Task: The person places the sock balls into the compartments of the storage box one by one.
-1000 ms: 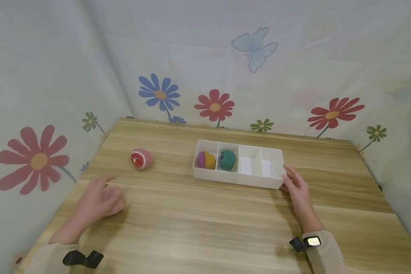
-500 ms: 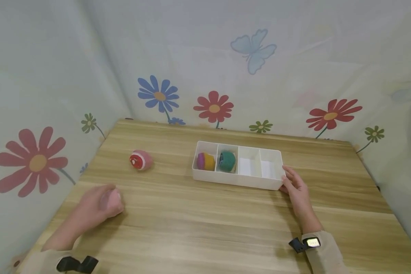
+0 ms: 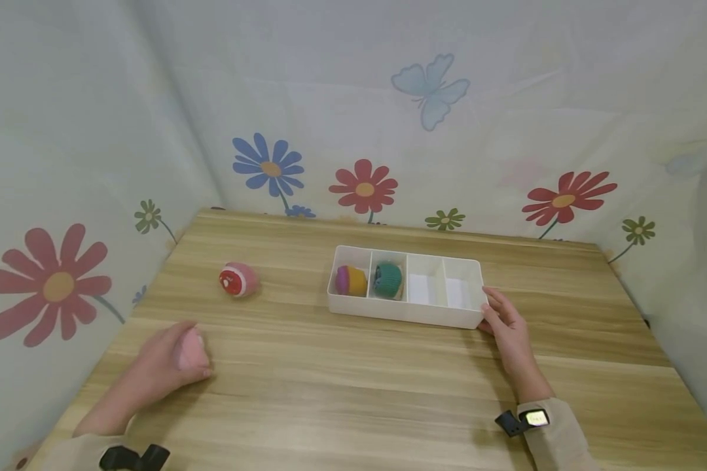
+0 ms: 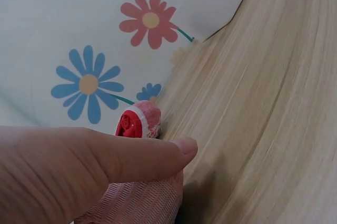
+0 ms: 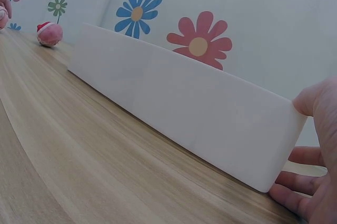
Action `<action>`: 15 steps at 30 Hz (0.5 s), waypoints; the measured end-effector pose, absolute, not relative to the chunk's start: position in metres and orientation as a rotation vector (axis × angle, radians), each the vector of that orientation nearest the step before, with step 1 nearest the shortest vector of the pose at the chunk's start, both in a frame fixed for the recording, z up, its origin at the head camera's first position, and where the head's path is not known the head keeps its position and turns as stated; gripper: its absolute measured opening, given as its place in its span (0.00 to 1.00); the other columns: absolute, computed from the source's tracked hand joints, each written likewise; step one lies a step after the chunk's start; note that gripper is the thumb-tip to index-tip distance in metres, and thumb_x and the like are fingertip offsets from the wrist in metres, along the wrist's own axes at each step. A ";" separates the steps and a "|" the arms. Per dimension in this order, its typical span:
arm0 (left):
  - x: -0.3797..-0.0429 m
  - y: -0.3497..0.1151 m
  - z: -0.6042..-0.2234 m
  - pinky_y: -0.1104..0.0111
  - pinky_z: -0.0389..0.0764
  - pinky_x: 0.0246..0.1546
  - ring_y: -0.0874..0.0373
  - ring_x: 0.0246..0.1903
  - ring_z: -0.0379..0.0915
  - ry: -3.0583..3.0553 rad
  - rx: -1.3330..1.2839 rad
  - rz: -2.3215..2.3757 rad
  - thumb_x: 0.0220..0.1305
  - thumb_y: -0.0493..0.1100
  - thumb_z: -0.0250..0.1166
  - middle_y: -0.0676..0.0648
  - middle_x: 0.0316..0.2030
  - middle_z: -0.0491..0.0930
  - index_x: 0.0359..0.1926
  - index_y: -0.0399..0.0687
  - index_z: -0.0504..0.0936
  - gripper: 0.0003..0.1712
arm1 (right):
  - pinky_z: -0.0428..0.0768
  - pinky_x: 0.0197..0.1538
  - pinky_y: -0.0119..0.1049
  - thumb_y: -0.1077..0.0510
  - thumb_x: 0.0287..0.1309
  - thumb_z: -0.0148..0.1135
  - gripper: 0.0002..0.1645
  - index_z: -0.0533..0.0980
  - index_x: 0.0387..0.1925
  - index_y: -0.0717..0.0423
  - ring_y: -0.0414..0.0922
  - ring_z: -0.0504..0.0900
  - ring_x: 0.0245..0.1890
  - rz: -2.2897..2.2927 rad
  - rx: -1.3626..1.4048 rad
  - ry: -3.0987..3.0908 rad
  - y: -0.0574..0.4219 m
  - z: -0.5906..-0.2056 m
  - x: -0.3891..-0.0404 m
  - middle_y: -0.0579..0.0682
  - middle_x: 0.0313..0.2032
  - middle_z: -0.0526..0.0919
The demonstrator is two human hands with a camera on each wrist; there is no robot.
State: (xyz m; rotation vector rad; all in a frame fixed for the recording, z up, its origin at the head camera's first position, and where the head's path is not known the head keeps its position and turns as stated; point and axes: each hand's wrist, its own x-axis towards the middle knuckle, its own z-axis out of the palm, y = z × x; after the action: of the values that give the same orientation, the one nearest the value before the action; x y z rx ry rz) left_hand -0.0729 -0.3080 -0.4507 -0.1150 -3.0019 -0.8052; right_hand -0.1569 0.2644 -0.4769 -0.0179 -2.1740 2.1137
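Note:
My left hand [image 3: 156, 369] grips a pink rolled-up pair of socks [image 3: 192, 351] at the table's left. Its ribbed knit [image 4: 145, 203] shows below the thumb in the left wrist view. Beyond that hand lies another pink sock roll [image 3: 239, 280] with a red-and-white end. My right hand [image 3: 509, 333] holds the right end of a white four-part box [image 3: 406, 313], thumb at the near top corner and fingers at the end wall. A purple-and-yellow sock roll [image 3: 351, 280] sits in the leftmost compartment, a teal one [image 3: 387, 280] in the compartment beside it.
The wooden table [image 3: 330, 379] ends at the back against a white curtain [image 3: 306, 78] printed with flowers and a butterfly. More curtain stands along the left and right sides. The two right compartments of the box hold nothing.
The left hand's fingers have gone from spread and reaching to curled around the pink sock roll. My right hand keeps its hold on the box's end. The head view has shifted slightly.

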 end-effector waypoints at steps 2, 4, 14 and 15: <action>-0.074 -0.308 -0.451 0.49 0.69 0.39 0.40 0.43 0.66 -2.994 -0.096 -0.793 0.35 0.60 0.77 0.29 0.48 0.69 0.61 0.34 0.63 0.57 | 0.78 0.42 0.29 0.54 0.64 0.54 0.29 0.63 0.64 0.58 0.35 0.77 0.43 2.114 -0.013 -2.174 0.264 -0.477 -0.157 0.47 0.49 0.73; -0.075 -0.307 -0.451 0.49 0.69 0.39 0.40 0.43 0.66 -2.983 -0.086 -0.790 0.35 0.58 0.77 0.30 0.47 0.69 0.61 0.34 0.64 0.55 | 0.78 0.42 0.29 0.54 0.64 0.54 0.29 0.63 0.64 0.58 0.35 0.77 0.43 2.108 -0.016 -2.180 0.265 -0.476 -0.157 0.47 0.49 0.73; -0.084 -0.300 -0.434 0.50 0.72 0.33 0.40 0.42 0.64 -2.953 -0.074 -0.803 0.38 0.49 0.77 0.30 0.50 0.67 0.62 0.36 0.63 0.52 | 0.78 0.42 0.29 0.51 0.64 0.54 0.29 0.64 0.64 0.55 0.35 0.76 0.43 2.073 -0.030 -2.214 0.266 -0.479 -0.158 0.60 0.54 0.69; -0.084 -0.299 -0.433 0.51 0.72 0.32 0.41 0.42 0.64 -2.949 -0.084 -0.804 0.38 0.49 0.76 0.30 0.49 0.67 0.62 0.36 0.63 0.51 | 0.78 0.42 0.29 0.51 0.64 0.54 0.29 0.64 0.64 0.55 0.35 0.76 0.43 2.076 -0.027 -2.208 0.266 -0.480 -0.158 0.62 0.55 0.69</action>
State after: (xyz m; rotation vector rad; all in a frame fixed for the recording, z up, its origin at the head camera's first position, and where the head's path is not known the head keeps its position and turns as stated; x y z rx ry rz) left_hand -0.0843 -0.2993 -0.4333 -0.0838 -2.9492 -0.8044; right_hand -0.1581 0.2662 -0.4799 -0.0268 -2.2078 2.0764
